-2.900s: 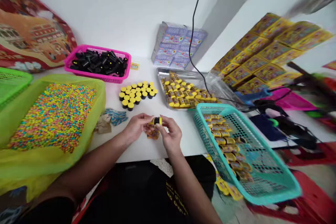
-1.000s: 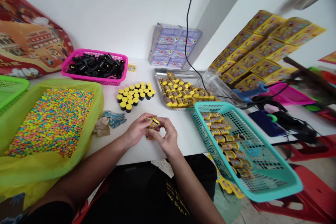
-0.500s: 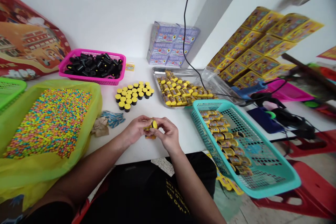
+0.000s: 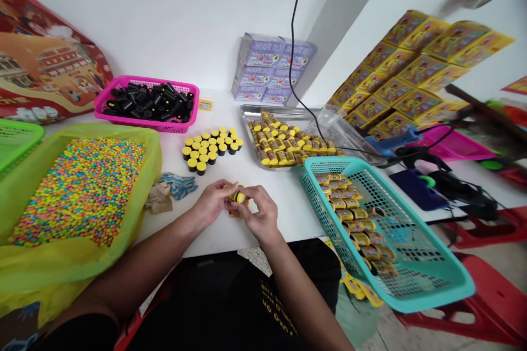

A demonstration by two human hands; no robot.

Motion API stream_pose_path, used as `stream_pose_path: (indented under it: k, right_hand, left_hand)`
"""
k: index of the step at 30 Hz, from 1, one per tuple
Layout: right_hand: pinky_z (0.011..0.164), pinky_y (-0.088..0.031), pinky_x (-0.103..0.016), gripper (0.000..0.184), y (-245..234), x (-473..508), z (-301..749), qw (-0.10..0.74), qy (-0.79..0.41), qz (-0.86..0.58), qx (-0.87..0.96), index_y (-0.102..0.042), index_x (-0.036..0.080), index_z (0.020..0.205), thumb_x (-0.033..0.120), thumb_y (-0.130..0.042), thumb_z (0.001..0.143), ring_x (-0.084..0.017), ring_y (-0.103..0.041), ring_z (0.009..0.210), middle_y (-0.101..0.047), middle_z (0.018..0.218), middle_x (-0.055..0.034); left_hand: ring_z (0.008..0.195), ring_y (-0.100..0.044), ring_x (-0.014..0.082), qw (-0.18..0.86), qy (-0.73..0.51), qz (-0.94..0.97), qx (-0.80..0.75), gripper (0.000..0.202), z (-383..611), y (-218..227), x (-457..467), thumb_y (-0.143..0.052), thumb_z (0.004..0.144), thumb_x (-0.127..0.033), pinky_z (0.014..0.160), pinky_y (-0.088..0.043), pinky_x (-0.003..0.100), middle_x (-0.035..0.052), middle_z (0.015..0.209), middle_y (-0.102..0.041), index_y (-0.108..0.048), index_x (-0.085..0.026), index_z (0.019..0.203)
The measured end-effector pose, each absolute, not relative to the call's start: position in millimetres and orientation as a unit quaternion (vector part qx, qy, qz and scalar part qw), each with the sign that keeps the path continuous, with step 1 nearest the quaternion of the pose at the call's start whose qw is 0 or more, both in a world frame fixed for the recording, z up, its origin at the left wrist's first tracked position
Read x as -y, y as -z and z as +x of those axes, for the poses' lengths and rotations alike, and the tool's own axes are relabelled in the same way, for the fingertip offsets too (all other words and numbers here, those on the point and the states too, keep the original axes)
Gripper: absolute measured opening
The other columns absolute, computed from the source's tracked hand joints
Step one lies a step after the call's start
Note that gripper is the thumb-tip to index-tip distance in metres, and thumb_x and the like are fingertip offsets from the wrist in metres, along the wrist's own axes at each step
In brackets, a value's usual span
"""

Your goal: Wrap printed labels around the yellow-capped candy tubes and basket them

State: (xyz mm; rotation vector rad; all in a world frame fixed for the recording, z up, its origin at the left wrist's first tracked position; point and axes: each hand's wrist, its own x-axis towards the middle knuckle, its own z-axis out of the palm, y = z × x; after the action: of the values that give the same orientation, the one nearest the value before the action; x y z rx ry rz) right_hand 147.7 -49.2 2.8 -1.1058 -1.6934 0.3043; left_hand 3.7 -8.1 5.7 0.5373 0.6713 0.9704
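Between both hands, above the white table, is a small canister [image 4: 237, 196] with a yellow lid, tilted with its lid toward the right. My left hand [image 4: 214, 201] is closed around its left side, thumb on top. The fingers of my right hand [image 4: 262, 214] are bent and closed on it near the lid. An orange printed label or card [image 4: 234, 213] lies on the table just beneath the hands, partly covered by them. Behind them stands a group of black canisters with yellow lids [image 4: 201, 157], upright.
A green tub [image 4: 153, 167] of colourful candies and a pink basket [image 4: 190, 124] of black canisters are at left. Ahead lies a metal tray [image 4: 256, 158] of labelled canisters; a teal basket [image 4: 450, 279] holds more at right. Cloths [image 4: 181, 185] lie near my left hand. A black cable [image 4: 293, 38] hangs down.
The canister has turned in my fingers, its yellow lid now tipped lower and more toward me. My right hand has shifted slightly down. The view has moved a little.
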Motion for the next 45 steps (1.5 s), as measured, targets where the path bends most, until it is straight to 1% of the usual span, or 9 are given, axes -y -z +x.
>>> stream_pose_path:
  k: [10, 15, 21, 23, 27, 30, 33, 39, 45]
  right_hand:
    - [0.069, -0.055, -0.034, 0.022, 7.3, 49.2, 139.3, 0.527, -0.138, -0.496, 0.676, -0.065, 0.023, 0.102, 0.030, -0.069, 0.081, -0.017, -0.062, 0.074, -0.066, 0.086, -0.0026]
    - [0.056, -0.051, -0.028, 0.024, -0.4, 47.6, 140.9, 0.519, -0.252, -0.535, 0.617, -0.067, 0.020, 0.094, 0.037, -0.072, 0.079, -0.015, -0.061, 0.064, -0.067, 0.078, -0.0021]
    - [0.061, -0.051, -0.030, 0.019, 1.1, 50.2, 141.1, 0.541, -0.230, -0.510, 0.628, -0.070, 0.021, 0.087, 0.035, -0.076, 0.075, -0.014, -0.057, 0.062, -0.062, 0.072, -0.0001]
    - [0.059, -0.052, -0.030, 0.020, 2.0, 50.1, 140.4, 0.556, -0.282, -0.499, 0.601, -0.069, 0.021, 0.083, 0.036, -0.078, 0.073, -0.014, -0.058, 0.061, -0.064, 0.071, -0.0002]
    - [0.054, -0.053, -0.030, 0.027, 1.5, 45.1, 141.6, 0.589, -0.431, -0.475, 0.491, -0.067, 0.019, 0.081, 0.037, -0.081, 0.068, -0.015, -0.061, 0.057, -0.068, 0.070, -0.0007]
    - [0.050, -0.047, -0.026, 0.029, 1.5, 39.6, 146.7, 0.578, -0.472, -0.490, 0.451, -0.068, 0.017, 0.081, 0.040, -0.081, 0.068, -0.012, -0.056, 0.051, -0.065, 0.062, 0.0013]
    - [0.048, -0.042, -0.024, 0.031, 3.0, 37.5, 150.5, 0.554, -0.498, -0.496, 0.446, -0.070, 0.016, 0.086, 0.042, -0.078, 0.071, -0.010, -0.053, 0.050, -0.063, 0.061, 0.0017]
    - [0.058, -0.048, -0.028, 0.027, 4.4, 41.3, 150.1, 0.581, -0.470, -0.485, 0.454, -0.070, 0.019, 0.086, 0.037, -0.080, 0.069, -0.012, -0.056, 0.058, -0.066, 0.068, 0.0014]
    - [0.070, -0.054, -0.033, 0.032, 11.4, 40.4, 155.5, 0.573, -0.366, -0.512, 0.526, -0.070, 0.022, 0.095, 0.040, -0.079, 0.070, -0.017, -0.063, 0.072, -0.068, 0.081, -0.0020]
  left_hand:
    - [0.060, -0.059, 0.0123, 0.730, -0.502, 0.303, -0.351, 0.032, 2.0, -0.3, 9.1, -0.087, 0.057, -0.032, 0.057, -0.044, 0.025, 0.0019, 0.068, -0.065, -0.063, -0.013, 0.068]
    - [0.061, -0.056, 0.0104, 0.664, -0.536, 0.361, -0.375, 0.029, 2.9, -3.1, 10.5, -0.086, 0.056, -0.031, 0.057, -0.041, 0.023, 0.0003, 0.066, -0.064, -0.066, -0.014, 0.069]
    - [0.050, -0.051, 0.0087, 0.694, -0.510, 0.340, -0.379, 0.037, 4.0, 0.0, 9.3, -0.087, 0.054, -0.036, 0.048, -0.036, 0.021, -0.0018, 0.058, -0.059, -0.060, -0.014, 0.064]
    - [0.047, -0.052, 0.0094, 0.713, -0.488, 0.334, -0.378, 0.040, 3.7, 0.7, 9.4, -0.087, 0.054, -0.039, 0.045, -0.036, 0.022, -0.0014, 0.057, -0.059, -0.057, -0.015, 0.064]
    - [0.043, -0.054, 0.0116, 0.707, -0.463, 0.384, -0.373, 0.041, 2.0, -3.0, 10.7, -0.080, 0.064, -0.047, 0.043, -0.039, 0.023, -0.0017, 0.055, -0.058, -0.054, -0.016, 0.071]
    - [0.045, -0.057, 0.0124, 0.680, -0.445, 0.455, -0.365, 0.041, 0.4, -5.8, 11.4, -0.072, 0.072, -0.053, 0.042, -0.040, 0.022, -0.0027, 0.060, -0.059, -0.056, -0.018, 0.085]
    - [0.040, -0.051, 0.0098, 0.654, -0.428, 0.510, -0.359, 0.039, 0.0, -4.4, 11.6, -0.065, 0.079, -0.055, 0.038, -0.035, 0.020, -0.0062, 0.053, -0.052, -0.055, -0.019, 0.091]
    - [0.038, -0.043, 0.0069, 0.664, -0.430, 0.499, -0.353, 0.037, 1.2, 2.4, 11.6, -0.061, 0.083, -0.052, 0.036, -0.029, 0.018, -0.0077, 0.050, -0.048, -0.054, -0.017, 0.094]
    - [0.046, -0.058, 0.0118, 0.663, -0.472, 0.449, -0.368, 0.048, 2.0, 2.4, 10.5, -0.073, 0.072, -0.051, 0.040, -0.040, 0.021, -0.0024, 0.064, -0.061, -0.057, -0.015, 0.100]
